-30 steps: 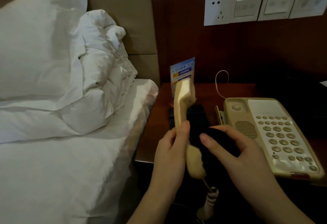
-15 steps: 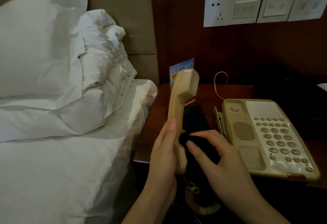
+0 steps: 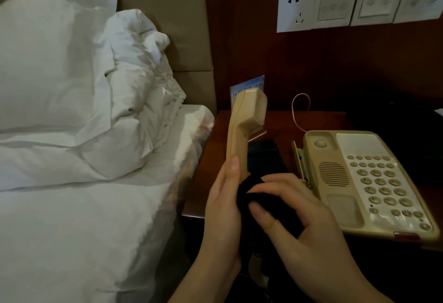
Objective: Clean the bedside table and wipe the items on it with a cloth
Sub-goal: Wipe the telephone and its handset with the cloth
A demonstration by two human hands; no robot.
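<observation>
My left hand (image 3: 223,204) grips the lower part of a beige telephone handset (image 3: 247,125), which stands upright above the front left of the dark wooden bedside table (image 3: 213,159). My right hand (image 3: 299,221) holds a black cloth (image 3: 261,197) wrapped round the handset's lower end. The handset's bottom is hidden by the cloth and my fingers. The beige telephone base (image 3: 369,183) with its keypad lies on the table to the right, its cradle bare.
A blue card (image 3: 249,84) stands at the table's back behind the handset. A flat dark object (image 3: 263,154) lies beside the phone. White pillows and bedding (image 3: 84,123) fill the left. Wall socket and switches (image 3: 335,5) are above. The coiled cord (image 3: 256,264) hangs below.
The handset has turned so its earpiece faces right and stands more upright. My right hand with the cloth slid down to the handset's lower end.
</observation>
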